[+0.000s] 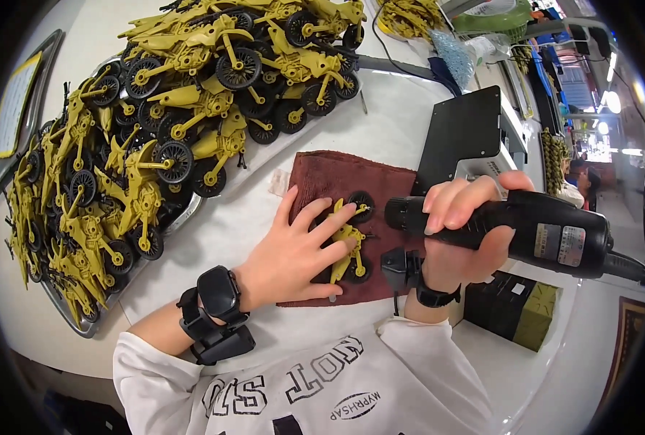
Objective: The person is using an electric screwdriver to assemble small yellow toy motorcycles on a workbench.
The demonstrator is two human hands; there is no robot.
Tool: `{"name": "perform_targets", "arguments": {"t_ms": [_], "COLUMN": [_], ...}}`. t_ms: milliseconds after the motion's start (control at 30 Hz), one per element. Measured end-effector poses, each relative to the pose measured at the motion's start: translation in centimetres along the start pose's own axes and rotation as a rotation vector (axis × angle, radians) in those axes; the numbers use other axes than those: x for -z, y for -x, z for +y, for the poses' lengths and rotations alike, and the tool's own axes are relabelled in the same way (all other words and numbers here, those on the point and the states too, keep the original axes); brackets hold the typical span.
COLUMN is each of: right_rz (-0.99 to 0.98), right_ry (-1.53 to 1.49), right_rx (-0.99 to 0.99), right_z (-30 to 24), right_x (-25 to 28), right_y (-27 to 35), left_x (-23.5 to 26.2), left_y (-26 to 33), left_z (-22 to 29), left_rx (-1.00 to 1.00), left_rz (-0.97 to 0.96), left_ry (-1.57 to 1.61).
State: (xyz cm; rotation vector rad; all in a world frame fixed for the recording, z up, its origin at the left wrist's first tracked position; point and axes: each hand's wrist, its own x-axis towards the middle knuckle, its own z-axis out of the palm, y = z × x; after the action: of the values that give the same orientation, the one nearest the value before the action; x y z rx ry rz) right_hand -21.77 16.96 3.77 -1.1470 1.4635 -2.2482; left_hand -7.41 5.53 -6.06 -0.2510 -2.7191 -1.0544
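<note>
The power tool (514, 217) your right fingers (467, 203) grip overlaps the cloth (344, 168). Your spread left fingers (335, 222) partly hide the motorcycle (350, 232) there.
</note>
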Motion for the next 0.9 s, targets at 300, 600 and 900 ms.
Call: {"name": "perform_targets", "arguments": {"t_ms": [300, 600, 900], "right_rz": [-0.014, -0.049, 0.232], "right_ry": [0.149, 0.028, 0.108], "right_rx": [-0.047, -0.054, 0.292], "right_z": [2.0, 1.8, -2.7], "right_x": [0.3, 0.1, 1.8], "right_y": [-0.2, 0.1, 4.5], "left_x": [0.0, -0.1, -1.4], "left_y": [-0.3, -0.5, -1.0], "left_z": [0.0, 0.1, 1.0], "left_rx": [0.018, 0.018, -0.042], "left_rz": [-0.018, 0.008, 0.046], "left_ry": [0.003, 0.005, 0.004]}}
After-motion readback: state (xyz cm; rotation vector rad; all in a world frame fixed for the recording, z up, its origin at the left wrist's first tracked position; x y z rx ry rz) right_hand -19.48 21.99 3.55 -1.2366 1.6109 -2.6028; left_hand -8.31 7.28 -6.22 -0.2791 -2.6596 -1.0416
